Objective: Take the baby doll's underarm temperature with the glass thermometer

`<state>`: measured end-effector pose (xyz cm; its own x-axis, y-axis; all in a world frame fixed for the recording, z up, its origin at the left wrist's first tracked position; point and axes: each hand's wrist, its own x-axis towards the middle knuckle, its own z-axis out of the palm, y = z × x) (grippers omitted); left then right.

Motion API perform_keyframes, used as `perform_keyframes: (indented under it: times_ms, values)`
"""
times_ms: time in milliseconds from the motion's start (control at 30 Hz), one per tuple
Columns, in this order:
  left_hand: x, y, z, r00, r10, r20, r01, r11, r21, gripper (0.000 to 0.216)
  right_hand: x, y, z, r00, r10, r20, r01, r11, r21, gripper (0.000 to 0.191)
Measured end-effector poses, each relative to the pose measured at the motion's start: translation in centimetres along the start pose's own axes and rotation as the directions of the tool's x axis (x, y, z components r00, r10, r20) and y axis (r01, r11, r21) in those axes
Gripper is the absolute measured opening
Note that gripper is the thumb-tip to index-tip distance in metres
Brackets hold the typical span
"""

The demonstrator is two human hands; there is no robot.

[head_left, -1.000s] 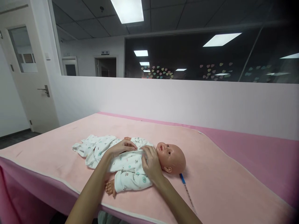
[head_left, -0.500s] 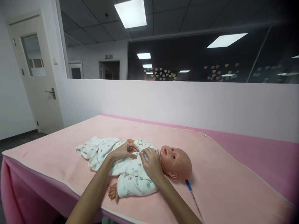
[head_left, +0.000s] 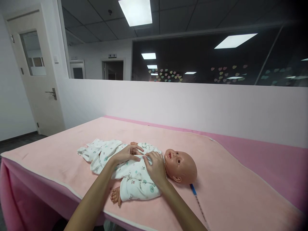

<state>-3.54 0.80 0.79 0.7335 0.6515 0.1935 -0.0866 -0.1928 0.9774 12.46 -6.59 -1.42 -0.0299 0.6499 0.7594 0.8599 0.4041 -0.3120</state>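
A baby doll lies on its back, head to the right, dressed in a white printed romper. My left hand rests over the doll's middle, thumb apart from its curved fingers. On the doll's chest, my right hand has its fingers bent onto the romper's front, at a fold of the cloth. The two hands' fingertips are close together but apart. The doll's near hand sticks out of its sleeve. Cloth under my palms is hidden.
A pink padded cover spreads over the table. Near the doll's head lies a thin striped cord with a blue end. Behind stands a white half wall with a window above; a door is at the left.
The view has shifted slightly. Both hands stay at nearly the same spot on the romper, with only small finger movement. The doll lies as before.
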Motion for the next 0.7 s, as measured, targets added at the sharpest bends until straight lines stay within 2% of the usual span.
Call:
perform_keyframes:
  times_ms: [233,400,533,700]
  values:
    - [0.14,-0.27,0.09,0.998,0.046,-0.053,-0.046,0.999,0.006,0.063,-0.04,-0.03,-0.11,1.000,0.028,0.012,-0.029,0.998,0.052,0.016]
    - [0.17,-0.20,0.12,0.999,0.000,-0.045,0.000,1.000,-0.001,0.066,-0.07,-0.10,-0.23,0.999,0.025,0.022,-0.026,0.998,0.059,0.016]
    - [0.02,0.08,0.16,0.999,-0.037,-0.032,0.037,0.999,0.006,0.064,-0.14,-0.15,-0.30,0.999,0.023,0.022,-0.024,0.998,0.061,0.016]
    - [-0.25,0.47,0.29,1.000,0.003,-0.003,-0.003,1.000,0.019,0.060,-0.12,-0.24,-0.48,1.000,-0.007,-0.003,0.007,0.999,0.039,0.016]
